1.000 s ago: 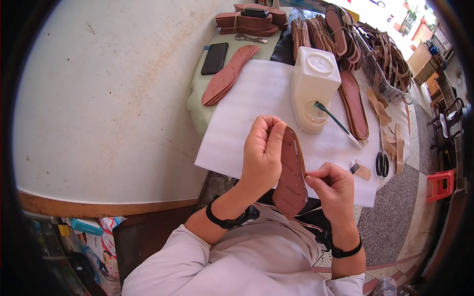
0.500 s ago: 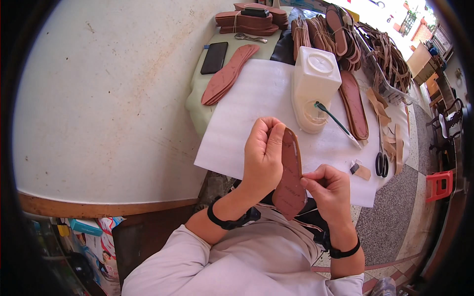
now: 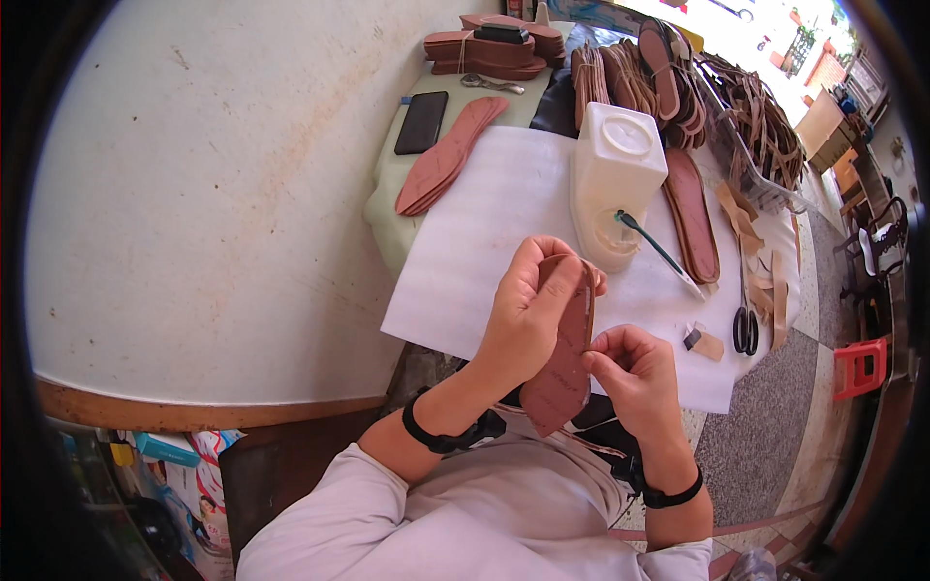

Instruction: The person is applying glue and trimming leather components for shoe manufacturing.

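A reddish-brown shoe insole (image 3: pixel 562 373) is held up in front of me, its long side sloping down toward my lap. My left hand (image 3: pixel 528 310) grips its upper end, with the thumb across the face and fingertips showing past the far edge. At the right edge, about midway down, my right hand (image 3: pixel 635 378) pinches the rim between thumb and forefinger. A pale edge strip shows along that rim. Just beyond my hands, a white plastic container (image 3: pixel 620 169) with a cut opening stands on the white sheet (image 3: pixel 465 261). A green-handled brush (image 3: pixel 659 254) leans out of its opening.
Loose pink insoles (image 3: pixel 450 160) lie beside a black flat case (image 3: pixel 422 123). Bundled insoles (image 3: pixel 484 50) are stacked at the back. Right of the container are more insoles (image 3: pixel 692 218), leather scraps (image 3: pixel 778 300), scissors (image 3: pixel 745 331) and a crate of straps (image 3: pixel 760 107).
My left fingers have shifted round the insole's upper end, and their tips now show beyond it. The insole's lower end has swung a little left. My right hand keeps its pinch, slightly further left.
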Available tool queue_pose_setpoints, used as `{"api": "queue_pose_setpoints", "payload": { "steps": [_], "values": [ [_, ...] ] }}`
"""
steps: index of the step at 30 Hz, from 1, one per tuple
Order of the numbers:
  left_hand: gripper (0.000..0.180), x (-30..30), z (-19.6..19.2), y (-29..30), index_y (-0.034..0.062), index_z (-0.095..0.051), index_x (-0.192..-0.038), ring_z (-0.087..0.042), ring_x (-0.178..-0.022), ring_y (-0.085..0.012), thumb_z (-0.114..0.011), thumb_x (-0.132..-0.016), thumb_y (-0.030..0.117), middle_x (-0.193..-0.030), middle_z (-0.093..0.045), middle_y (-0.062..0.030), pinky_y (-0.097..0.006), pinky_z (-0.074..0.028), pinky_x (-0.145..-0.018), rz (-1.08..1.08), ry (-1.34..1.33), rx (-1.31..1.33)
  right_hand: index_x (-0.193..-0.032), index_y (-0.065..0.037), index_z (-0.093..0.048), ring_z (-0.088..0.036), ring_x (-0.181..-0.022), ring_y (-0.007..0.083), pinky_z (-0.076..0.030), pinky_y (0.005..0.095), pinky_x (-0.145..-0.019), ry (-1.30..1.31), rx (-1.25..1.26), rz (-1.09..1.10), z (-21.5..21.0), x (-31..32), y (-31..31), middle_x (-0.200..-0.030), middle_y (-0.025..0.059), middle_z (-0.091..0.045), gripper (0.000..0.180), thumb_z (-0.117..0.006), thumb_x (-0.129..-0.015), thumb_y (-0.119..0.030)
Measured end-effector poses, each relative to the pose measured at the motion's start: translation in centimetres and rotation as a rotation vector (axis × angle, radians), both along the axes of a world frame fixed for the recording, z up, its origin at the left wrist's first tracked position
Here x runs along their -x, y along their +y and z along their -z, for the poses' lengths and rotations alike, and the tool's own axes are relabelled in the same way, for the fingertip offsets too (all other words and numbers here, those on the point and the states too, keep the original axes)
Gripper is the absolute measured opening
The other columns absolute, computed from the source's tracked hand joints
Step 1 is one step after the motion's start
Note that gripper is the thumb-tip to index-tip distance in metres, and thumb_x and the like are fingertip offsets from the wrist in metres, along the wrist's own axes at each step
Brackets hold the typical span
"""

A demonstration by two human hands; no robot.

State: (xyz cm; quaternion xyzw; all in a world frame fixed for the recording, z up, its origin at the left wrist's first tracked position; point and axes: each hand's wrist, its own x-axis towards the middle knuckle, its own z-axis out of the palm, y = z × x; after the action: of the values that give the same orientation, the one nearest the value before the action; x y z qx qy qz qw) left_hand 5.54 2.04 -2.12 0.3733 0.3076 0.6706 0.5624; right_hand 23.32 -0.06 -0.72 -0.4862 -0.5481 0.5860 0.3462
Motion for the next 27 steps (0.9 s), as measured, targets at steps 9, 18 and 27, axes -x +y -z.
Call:
{"api": "queue_pose_setpoints", "payload": {
  "steps": [9,18,27],
  "values": [
    [0.044,0.5,-1.4,-0.4,-0.0008,-0.050,-0.134,-0.071,-0.111,-0.0160,-0.075,-0.097,0.001,-0.111,-0.076,-0.0101,-0.031,-0.056,-0.099,0.018,0.184,0.096,-0.090,0.003,-0.070,-0.055,-0.065,0.0025,-0.045,0.0216,-0.059,-0.003,-0.029,0.026,0.5,0.3,0.0,-0.073,-0.0037,-0.065,0.005,-0.074,-0.092,0.000],
    [0.053,0.6,-1.4,-0.4,-0.0024,-0.043,-0.137,-0.072,-0.103,-0.0144,-0.076,-0.096,-0.001,-0.103,-0.074,-0.0083,-0.028,-0.057,-0.093,-0.016,0.178,0.131,-0.091,0.003,-0.069,-0.056,-0.067,0.0031,-0.046,0.0221,-0.060,-0.007,-0.026,0.026,0.3,0.6,-0.1,-0.074,-0.0032,-0.066,0.006,-0.073,-0.094,-0.001],
    [0.053,1.4,-1.4,-0.1,-0.0012,-0.042,-0.137,-0.074,-0.098,-0.0184,-0.074,-0.096,-0.006,-0.100,-0.070,-0.0086,-0.038,-0.063,-0.098,-0.098,0.135,0.170,-0.107,0.001,-0.067,-0.063,-0.085,0.0051,-0.050,0.0202,-0.075,0.225,0.218,-0.055,0.1,-1.8,0.7,-0.096,0.0005,-0.071,0.013,-0.074,-0.099,-0.006]
  ]
}}
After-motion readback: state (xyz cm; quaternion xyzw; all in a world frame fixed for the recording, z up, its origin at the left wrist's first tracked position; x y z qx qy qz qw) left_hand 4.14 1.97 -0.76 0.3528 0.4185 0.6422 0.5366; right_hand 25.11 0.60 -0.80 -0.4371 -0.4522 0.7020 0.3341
